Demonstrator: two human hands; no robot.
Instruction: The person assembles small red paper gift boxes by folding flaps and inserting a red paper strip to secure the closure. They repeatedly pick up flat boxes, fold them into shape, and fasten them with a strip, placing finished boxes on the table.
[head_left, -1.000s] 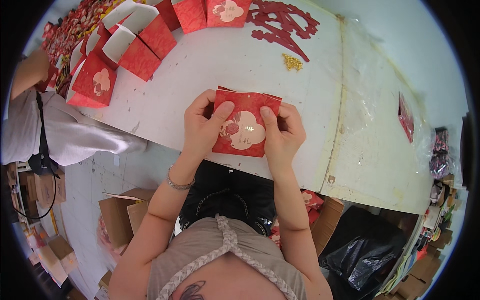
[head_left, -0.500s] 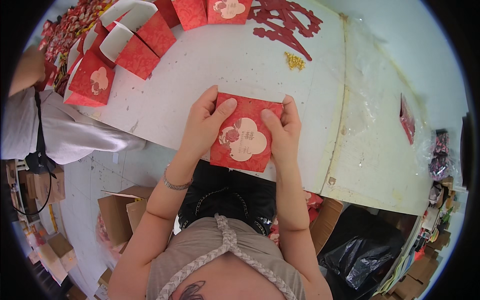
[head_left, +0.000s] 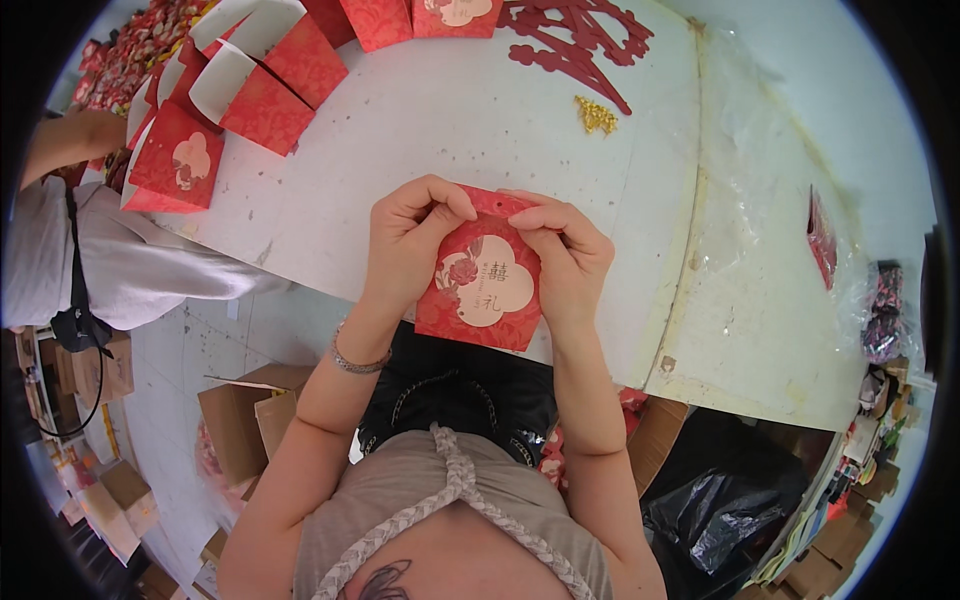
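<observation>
A red patterned gift box (head_left: 470,325) with a pale flower-shaped panel lies in front of me at the table's near edge. A strip with a small hole shows along its top. My left hand (head_left: 408,235) grips the top left corner, its thumb and fingers closed on the card. At the top right, my right hand (head_left: 568,255) is closed on the strip, thumb pressed down and fingers curled behind. The box's underside is hidden.
Several red boxes (head_left: 268,108) with white insides stand open at the far left. Dark red cut-out strips (head_left: 575,45) and a small heap of gold-coloured pieces (head_left: 596,116) lie farther back. Another person's arm (head_left: 75,140) reaches in at left. A flat red item (head_left: 820,238) lies at right.
Both hands have moved from the box's sides to its top edge, thumbs closer together. A red strip with a hole now shows above the front panel.
</observation>
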